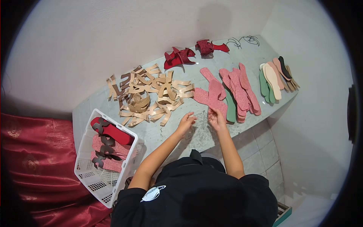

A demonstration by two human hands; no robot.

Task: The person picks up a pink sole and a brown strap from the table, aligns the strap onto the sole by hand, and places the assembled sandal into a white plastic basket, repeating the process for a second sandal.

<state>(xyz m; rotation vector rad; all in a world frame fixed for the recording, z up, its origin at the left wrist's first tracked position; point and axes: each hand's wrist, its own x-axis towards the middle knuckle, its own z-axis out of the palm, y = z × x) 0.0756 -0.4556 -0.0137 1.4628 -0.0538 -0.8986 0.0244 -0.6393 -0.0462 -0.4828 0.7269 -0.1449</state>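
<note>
My left hand [186, 123] hovers over the grey table [202, 142], fingers loosely curled and apart, holding nothing. Beside it, my right hand [216, 121] is open, with its fingertips at the lower edge of a pile of pink speckled insoles [216, 94]. A green insole [230, 106] lies partly under that pile. To its right rests a second stack of pink insoles [238, 90]. Left of my hands spreads a heap of beige sandal straps [166, 89], with some brown straps [123, 85] at its left side.
A white plastic basket [135, 145] holds a red sole, pink insoles and dark straps at the left. Red sandal pieces [179, 56] lie along the wall. More insoles [271, 79] sit at the right end, near black cord [245, 41]. Red satin cloth [38, 159] hangs at left.
</note>
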